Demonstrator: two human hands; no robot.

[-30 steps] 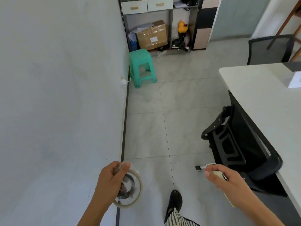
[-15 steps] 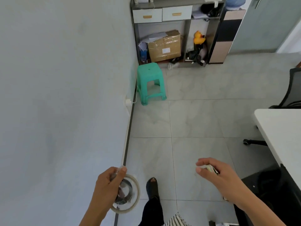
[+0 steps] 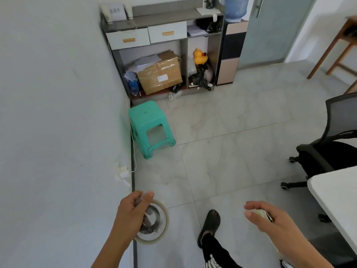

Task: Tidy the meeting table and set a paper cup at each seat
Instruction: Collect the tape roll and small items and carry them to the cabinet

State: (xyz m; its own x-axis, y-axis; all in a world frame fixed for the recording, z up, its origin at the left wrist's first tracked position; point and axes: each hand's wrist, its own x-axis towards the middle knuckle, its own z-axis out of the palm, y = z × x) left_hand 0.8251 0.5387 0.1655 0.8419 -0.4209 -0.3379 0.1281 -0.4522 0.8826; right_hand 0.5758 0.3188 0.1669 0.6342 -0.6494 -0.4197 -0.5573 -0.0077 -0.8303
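Carrying cleared clutter away from the table, toward the shelf unit.

My left hand point(image 3: 133, 211) has its fingers curled shut round a roll of clear tape point(image 3: 154, 223) together with some crumpled clear wrapping, the roll hanging below the thumb; my right hand point(image 3: 270, 219) pinches a small flat item point(image 3: 264, 213) under loosely curled fingers, too blurred for me to name. I judge this as the tidying step: the meeting table point(image 3: 336, 198) shows only as a white corner, beyond my right fingers, and no paper cups are in view. Next I need a place to drop these, likely the shelf unit point(image 3: 166, 33) well ahead of both fingertips, past the green stool point(image 3: 148, 120). The cardboard box point(image 3: 160, 76) bears a white label and a card on top has print, neither readable.
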